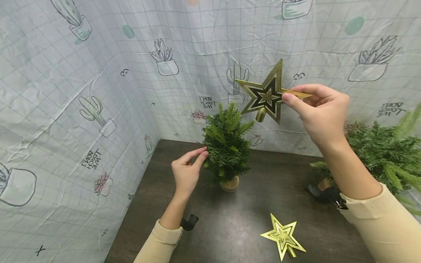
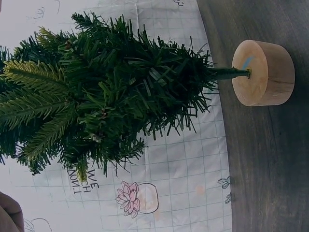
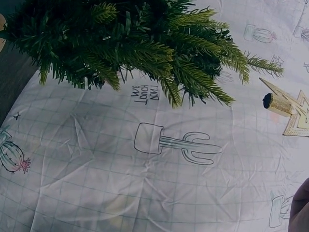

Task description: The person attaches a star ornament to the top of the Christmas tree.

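A small artificial Christmas tree [image 1: 227, 146] stands upright on its round wooden base [image 2: 263, 72]. At its left side, the thumb and fingertips of my left hand [image 1: 187, 171] pinch the outer branch tips. My right hand [image 1: 325, 109] holds a gold star tree topper [image 1: 267, 95] by one point, between thumb and fingers. The star is up to the right of the treetop, apart from it, with its short tube [image 3: 280, 104] toward the bottom. Only small parts of the hands show at the edges of the wrist views.
A second gold star topper [image 1: 283, 236] lies on the dark wooden table [image 1: 223, 223] in front of the tree. Another green artificial tree [image 1: 385, 153] is at the right, partly behind my right forearm. A cactus-print curtain [image 1: 131, 95] hangs behind and to the left.
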A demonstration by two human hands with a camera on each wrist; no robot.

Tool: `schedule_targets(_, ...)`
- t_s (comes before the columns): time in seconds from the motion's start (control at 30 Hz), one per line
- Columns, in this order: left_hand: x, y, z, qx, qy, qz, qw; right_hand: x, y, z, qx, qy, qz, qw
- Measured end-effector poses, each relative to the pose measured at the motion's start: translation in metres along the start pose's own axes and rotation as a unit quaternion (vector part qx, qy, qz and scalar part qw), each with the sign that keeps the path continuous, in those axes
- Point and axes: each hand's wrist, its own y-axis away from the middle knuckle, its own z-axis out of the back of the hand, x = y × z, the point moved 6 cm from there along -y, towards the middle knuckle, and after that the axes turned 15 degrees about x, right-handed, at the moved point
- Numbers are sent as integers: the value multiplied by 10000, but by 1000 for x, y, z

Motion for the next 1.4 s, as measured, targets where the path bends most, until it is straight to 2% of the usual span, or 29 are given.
schedule_targets(0.43, -1, -1, -1, -140, -34, 122, 9998, 2, -11, -4, 57, -42, 39, 10000)
schedule_targets(0.7, -27, -2, -2, -172, -47, 11, 9998, 4, -15, -7, 38, 48, 95, 9999)
schedule_targets(1.4, -25, 0, -3, -191, -15, 11, 9998, 9, -35, -23, 139, -50, -7, 9999)
